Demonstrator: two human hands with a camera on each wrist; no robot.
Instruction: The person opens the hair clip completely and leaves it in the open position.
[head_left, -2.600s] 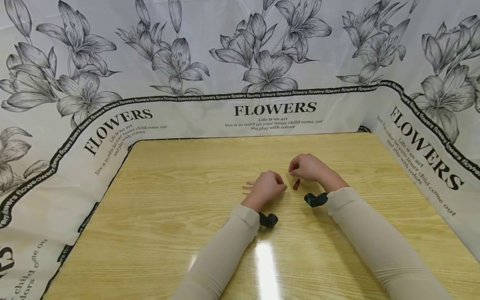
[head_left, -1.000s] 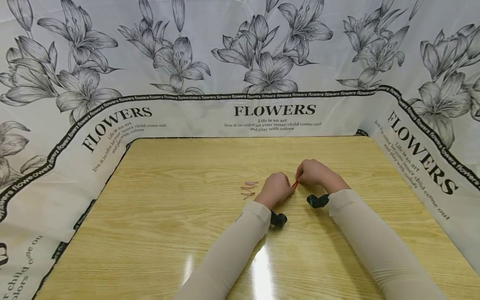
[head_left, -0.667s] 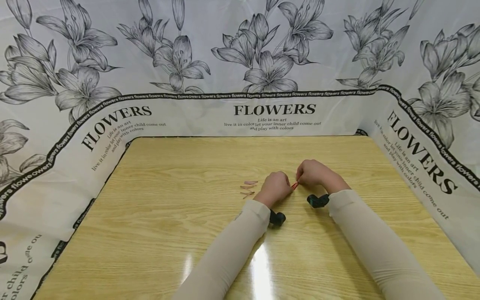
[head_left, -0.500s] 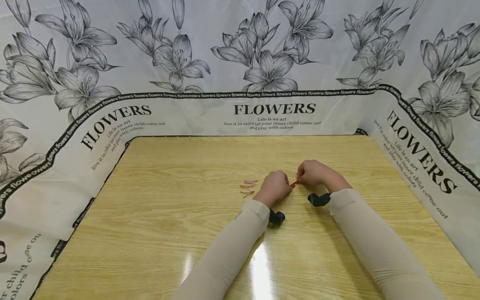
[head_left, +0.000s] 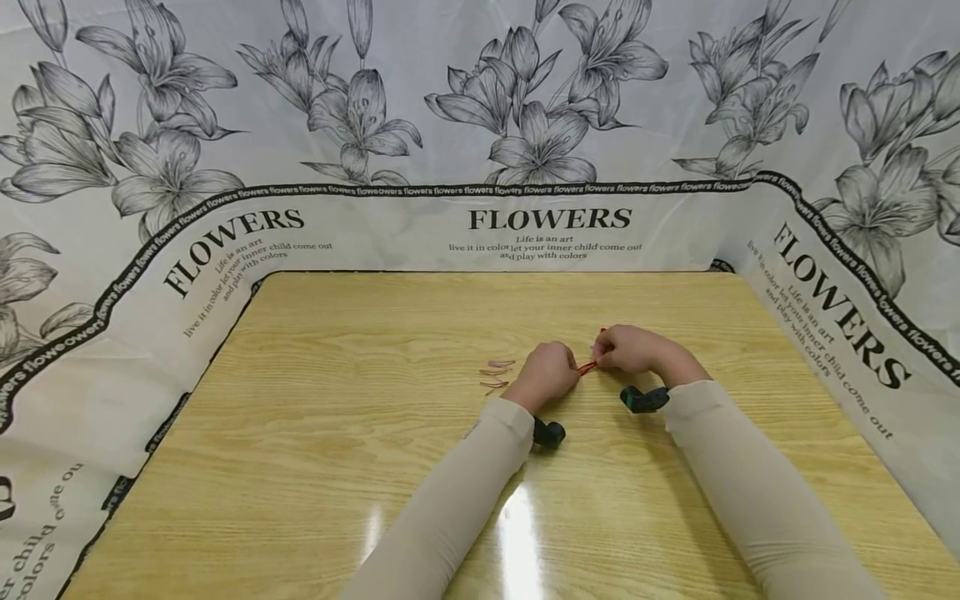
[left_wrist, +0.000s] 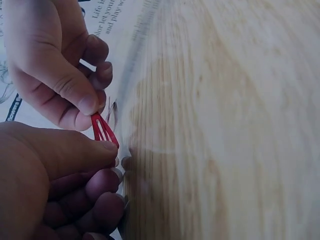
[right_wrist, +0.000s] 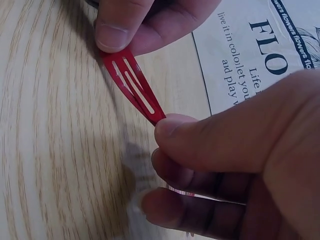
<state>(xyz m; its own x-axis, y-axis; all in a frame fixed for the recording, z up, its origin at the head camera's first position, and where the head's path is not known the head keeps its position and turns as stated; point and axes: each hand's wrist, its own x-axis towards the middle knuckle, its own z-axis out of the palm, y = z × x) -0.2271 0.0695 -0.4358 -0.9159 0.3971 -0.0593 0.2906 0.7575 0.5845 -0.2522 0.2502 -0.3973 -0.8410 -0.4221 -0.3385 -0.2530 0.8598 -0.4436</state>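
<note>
Red and slotted, the clip (head_left: 588, 367) was held between both hands over the table (head_left: 360, 467), running from 8 o'clock to 2 o'clock in the head view. At its 8 o'clock end, the left hand (head_left: 550, 371) pinched the broader part, thumb on top. At its 2 o'clock end, the right hand (head_left: 633, 348) pinched the narrow tip between thumb and finger, its other fingers bent in the right wrist view. Towards 10 o'clock of the right hand showed a pink bit (head_left: 592, 347) and a red bit (head_left: 602, 331), too hidden to tell whether it held them. Beyond the left hand, at 9 o'clock, several thin pinkish pieces (head_left: 492, 372) lay close together on the table. A black fitting (head_left: 549, 433) sat at each wrist. Beige sleeves (head_left: 750, 475) reached in from 4 and 7 o'clock, and a white glare (head_left: 520, 542) shone on the wood at 7. At 12 o'clock, past the table's far edge, rose a white cloth (head_left: 390, 242) printed with lilies and "FLOWERS".
</note>
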